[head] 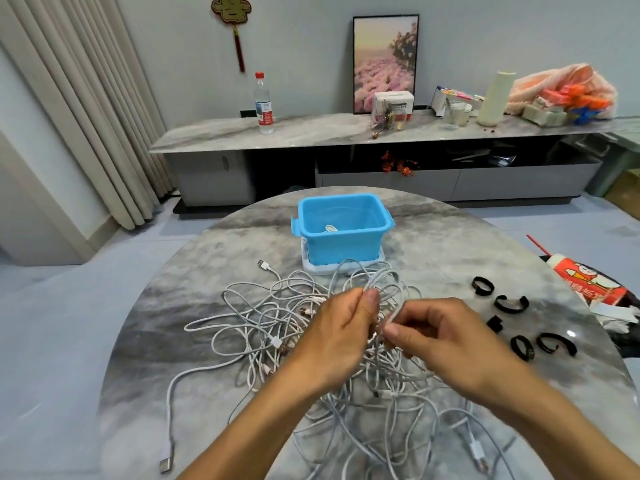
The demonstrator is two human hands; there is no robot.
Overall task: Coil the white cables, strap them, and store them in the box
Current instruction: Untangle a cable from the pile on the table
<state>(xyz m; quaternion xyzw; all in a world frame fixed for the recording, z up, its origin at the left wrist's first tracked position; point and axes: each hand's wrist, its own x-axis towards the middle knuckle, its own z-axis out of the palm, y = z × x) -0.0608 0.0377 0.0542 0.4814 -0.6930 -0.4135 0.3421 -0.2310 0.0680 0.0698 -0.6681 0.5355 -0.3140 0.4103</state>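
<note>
Cables [263,327], white and thoroughly tangled, lay in a loose heap across the middle of the round table [166,299], with the blue box [341,230] standing just behind them on its white lid [311,268]. Something white, probably a coil, already sat in the bottom of the box. The left hand [341,336] pinched several strands between thumb and fingers, holding a half-formed bundle of loops above the heap. The right hand [440,336] was curled too, thumb and fingertips gripping a strand just beside the left.

To my eye the coiling was underway. Done well, it wanted one cable teased free of the rest first, loops kept even in the left hand while the right fed slack, so no neighbouring strand got wound in by mistake.

As for counts: one box, one lid beneath it, and five black straps [512,303] set out to the right of the heap, apart from it. The cables I could not count; they crossed each other too much, though several plug ends showed.
</note>
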